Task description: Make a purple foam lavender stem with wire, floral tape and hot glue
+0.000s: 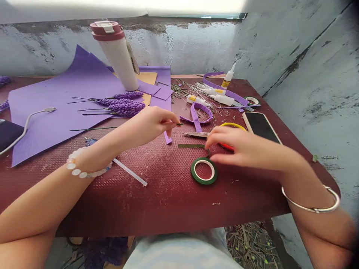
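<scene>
My left hand (159, 121) is pinched on a thin dark green stem (92, 129); its tip shows at my fingertips, and my wrist covers the middle. My right hand (232, 147) hovers over the right part of the table, thumb and fingers apart. Below its fingertips lies a roll of green floral tape (211, 178), with a loose strip (192, 145) stretching left. Scissors (196, 134) with yellow and red handles lie partly beneath that hand. Behind them is a curled purple strip (195, 117), and a smaller purple piece (168, 139) is near my left hand.
Purple crocheted-looking flower spikes (123, 106) rest on purple sheets (53, 97) beside a tumbler (117, 59). Several glue bottles (198, 100) and scattered wires lie at the back right, near a phone (262, 127). A glue stick (130, 172) and a white cable (28, 121) are left.
</scene>
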`<act>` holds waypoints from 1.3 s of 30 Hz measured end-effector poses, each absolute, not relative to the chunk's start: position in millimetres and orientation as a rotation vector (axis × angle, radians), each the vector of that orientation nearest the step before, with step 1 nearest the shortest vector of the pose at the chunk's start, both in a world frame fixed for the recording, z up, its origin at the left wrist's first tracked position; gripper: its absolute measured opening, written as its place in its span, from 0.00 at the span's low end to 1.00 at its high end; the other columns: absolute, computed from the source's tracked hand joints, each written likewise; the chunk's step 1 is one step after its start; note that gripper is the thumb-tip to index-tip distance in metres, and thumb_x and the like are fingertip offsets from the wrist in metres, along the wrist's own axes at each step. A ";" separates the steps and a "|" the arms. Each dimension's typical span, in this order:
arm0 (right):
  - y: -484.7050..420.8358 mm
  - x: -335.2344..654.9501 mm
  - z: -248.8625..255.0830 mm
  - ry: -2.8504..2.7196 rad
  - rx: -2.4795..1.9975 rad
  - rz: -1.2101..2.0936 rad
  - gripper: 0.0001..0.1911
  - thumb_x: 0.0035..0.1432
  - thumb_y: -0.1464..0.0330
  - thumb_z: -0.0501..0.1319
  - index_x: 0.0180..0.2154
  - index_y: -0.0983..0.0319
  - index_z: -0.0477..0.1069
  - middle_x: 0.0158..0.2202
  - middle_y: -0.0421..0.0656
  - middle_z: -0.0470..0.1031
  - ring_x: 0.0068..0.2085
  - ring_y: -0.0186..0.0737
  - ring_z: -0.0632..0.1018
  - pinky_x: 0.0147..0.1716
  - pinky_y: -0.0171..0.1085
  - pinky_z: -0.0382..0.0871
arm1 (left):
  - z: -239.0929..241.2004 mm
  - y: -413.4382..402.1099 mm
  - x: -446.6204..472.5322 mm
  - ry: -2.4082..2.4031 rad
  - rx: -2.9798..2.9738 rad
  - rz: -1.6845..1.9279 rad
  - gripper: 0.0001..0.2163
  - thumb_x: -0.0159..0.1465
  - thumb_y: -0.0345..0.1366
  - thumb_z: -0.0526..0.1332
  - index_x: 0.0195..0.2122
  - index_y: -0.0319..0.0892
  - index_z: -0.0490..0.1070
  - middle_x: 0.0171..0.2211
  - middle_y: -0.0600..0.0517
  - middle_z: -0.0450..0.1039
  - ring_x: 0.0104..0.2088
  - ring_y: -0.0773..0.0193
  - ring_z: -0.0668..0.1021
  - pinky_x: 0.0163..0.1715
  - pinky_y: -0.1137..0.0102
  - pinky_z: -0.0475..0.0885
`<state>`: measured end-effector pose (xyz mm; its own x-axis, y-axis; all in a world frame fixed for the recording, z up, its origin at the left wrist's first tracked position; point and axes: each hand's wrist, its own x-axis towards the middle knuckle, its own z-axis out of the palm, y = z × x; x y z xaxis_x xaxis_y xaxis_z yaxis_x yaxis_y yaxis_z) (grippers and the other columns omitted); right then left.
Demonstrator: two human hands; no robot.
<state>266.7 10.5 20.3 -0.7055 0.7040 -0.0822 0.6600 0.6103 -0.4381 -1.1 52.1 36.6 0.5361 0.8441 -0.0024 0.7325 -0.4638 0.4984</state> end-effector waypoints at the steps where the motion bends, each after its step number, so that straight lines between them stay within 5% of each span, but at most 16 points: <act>1: 4.3 257.6 18.0 -2.782 -1.071 0.715 0.10 0.59 0.62 0.60 0.42 0.58 0.70 0.46 0.45 0.71 0.46 0.44 0.73 0.46 0.42 0.66 | 35.7 52.1 -0.5 1.273 2.346 0.334 0.12 0.63 0.35 0.56 0.40 0.40 0.78 0.23 0.53 0.76 0.21 0.70 0.67 0.22 0.75 0.60; 7: -11.0 228.2 2.3 -2.932 -0.983 0.483 0.05 0.61 0.74 0.56 0.37 0.62 0.69 0.40 0.46 0.71 0.43 0.44 0.73 0.42 0.41 0.67 | 34.4 51.1 3.5 1.247 2.376 0.322 0.11 0.63 0.33 0.55 0.40 0.40 0.78 0.25 0.54 0.77 0.22 0.71 0.68 0.25 0.74 0.61; 14: 30.6 278.2 29.2 -2.429 -1.575 0.161 0.05 0.62 0.66 0.55 0.38 0.59 0.68 0.38 0.43 0.74 0.37 0.42 0.74 0.36 0.41 0.65 | 30.2 51.9 2.3 1.256 2.381 0.317 0.13 0.64 0.34 0.54 0.42 0.40 0.77 0.26 0.54 0.78 0.21 0.71 0.68 0.24 0.74 0.60; 17: 68.4 309.0 27.8 -2.130 -1.850 -0.204 0.11 0.62 0.61 0.54 0.40 0.61 0.70 0.42 0.51 0.73 0.39 0.49 0.74 0.34 0.45 0.63 | 24.6 53.4 1.3 1.289 2.431 0.318 0.13 0.65 0.35 0.53 0.43 0.41 0.77 0.28 0.53 0.79 0.23 0.70 0.70 0.25 0.74 0.61; 22: 110.6 335.7 -1.3 -2.069 -2.067 -0.178 0.08 0.58 0.66 0.58 0.38 0.61 0.74 0.41 0.53 0.74 0.41 0.53 0.74 0.34 0.47 0.64 | 23.2 51.1 3.6 1.261 2.431 0.367 0.13 0.65 0.36 0.53 0.42 0.42 0.77 0.28 0.53 0.79 0.23 0.69 0.71 0.25 0.73 0.61; 27: 84.0 304.7 3.3 -2.106 -1.865 -0.160 0.12 0.62 0.67 0.52 0.41 0.62 0.72 0.46 0.52 0.71 0.48 0.50 0.72 0.42 0.46 0.66 | 42.3 33.8 11.9 1.036 2.032 0.404 0.10 0.64 0.34 0.56 0.41 0.38 0.76 0.25 0.53 0.76 0.20 0.72 0.66 0.20 0.76 0.60; 32: 21.6 247.5 27.1 -2.220 -1.130 0.744 0.13 0.64 0.58 0.54 0.37 0.60 0.68 0.36 0.43 0.73 0.36 0.38 0.73 0.35 0.38 0.65 | 51.4 19.8 15.9 0.914 1.703 0.433 0.09 0.63 0.33 0.58 0.42 0.37 0.75 0.22 0.54 0.72 0.19 0.74 0.63 0.18 0.77 0.57; 39: 3.3 228.2 11.4 -2.392 -0.921 0.345 0.12 0.63 0.61 0.57 0.32 0.62 0.65 0.29 0.41 0.66 0.31 0.35 0.67 0.31 0.35 0.59 | 40.6 18.3 19.2 0.841 1.783 0.367 0.09 0.64 0.36 0.58 0.38 0.38 0.75 0.23 0.55 0.71 0.21 0.73 0.64 0.19 0.77 0.57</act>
